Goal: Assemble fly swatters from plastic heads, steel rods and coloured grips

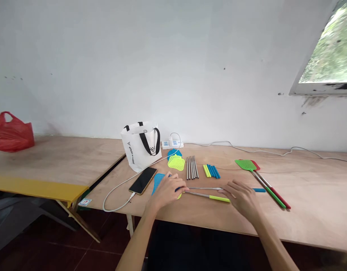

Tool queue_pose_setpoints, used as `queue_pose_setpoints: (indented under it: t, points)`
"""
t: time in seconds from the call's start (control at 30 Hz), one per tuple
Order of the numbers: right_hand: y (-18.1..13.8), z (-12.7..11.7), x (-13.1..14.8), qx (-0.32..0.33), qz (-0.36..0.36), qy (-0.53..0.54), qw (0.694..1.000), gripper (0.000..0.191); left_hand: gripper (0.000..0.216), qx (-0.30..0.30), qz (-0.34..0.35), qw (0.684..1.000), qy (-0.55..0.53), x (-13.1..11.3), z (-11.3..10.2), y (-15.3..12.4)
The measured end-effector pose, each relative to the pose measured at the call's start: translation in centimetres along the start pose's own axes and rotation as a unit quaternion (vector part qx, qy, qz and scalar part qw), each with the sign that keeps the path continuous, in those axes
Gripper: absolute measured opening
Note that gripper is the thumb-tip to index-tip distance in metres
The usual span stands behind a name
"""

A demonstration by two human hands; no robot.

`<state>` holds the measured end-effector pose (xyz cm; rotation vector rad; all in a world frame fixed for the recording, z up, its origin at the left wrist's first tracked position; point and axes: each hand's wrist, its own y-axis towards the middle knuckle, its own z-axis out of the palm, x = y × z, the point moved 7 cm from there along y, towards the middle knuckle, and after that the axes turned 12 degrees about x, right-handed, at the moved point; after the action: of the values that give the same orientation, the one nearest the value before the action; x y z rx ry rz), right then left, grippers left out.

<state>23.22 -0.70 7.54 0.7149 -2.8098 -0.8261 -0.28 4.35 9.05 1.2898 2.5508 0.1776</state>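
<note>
A blue fly swatter with a thin metal rod and blue handle spans both my hands. My left hand is closed around its neck, partly covering the mesh head. Farther along, my right hand grips the rod close to the handle, its fingers bent over it. Just in front lies a yellow fly swatter, its head mostly hidden by my left hand. To the right, a green fly swatter overlaps a red one.
Behind my hands are loose yellow and blue swatter heads, several metal rods, and yellow and blue handle sleeves. A phone on a white cable, a white bag and a power strip stand left.
</note>
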Motion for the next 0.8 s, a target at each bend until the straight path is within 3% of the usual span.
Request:
queue_pose_setpoints:
  t: [0.17, 0.33, 0.43, 0.63, 0.8]
  points:
    - [-1.9, -1.0, -6.3, -0.001, 0.038, 0.002, 0.999, 0.040, 0.039, -0.001, -0.015, 1.000, -0.015, 2.4, -0.4, -0.7]
    - [-6.4, -1.5, -13.2, -0.060, 0.132, -0.019, 0.989, 0.054, 0.037, -0.002, -0.030, 0.999, -0.011, 3.9, -1.0, -1.6]
    - [-8.6, -1.3, -16.0, -0.036, 0.160, -0.004, 0.986, 0.056, 0.035, 0.001, -0.034, 0.999, -0.007, 3.8, -1.1, -1.6]
    - [-9.2, -1.9, -16.5, -0.040, 0.165, 0.006, 0.986, 0.055, 0.032, -0.010, -0.037, 0.999, 0.004, 2.7, -1.0, -1.1]
    - [-8.2, -1.3, -15.6, -0.017, 0.164, 0.022, 0.986, 0.058, 0.032, -0.020, -0.049, 0.999, 0.012, 3.0, -2.3, -2.0]
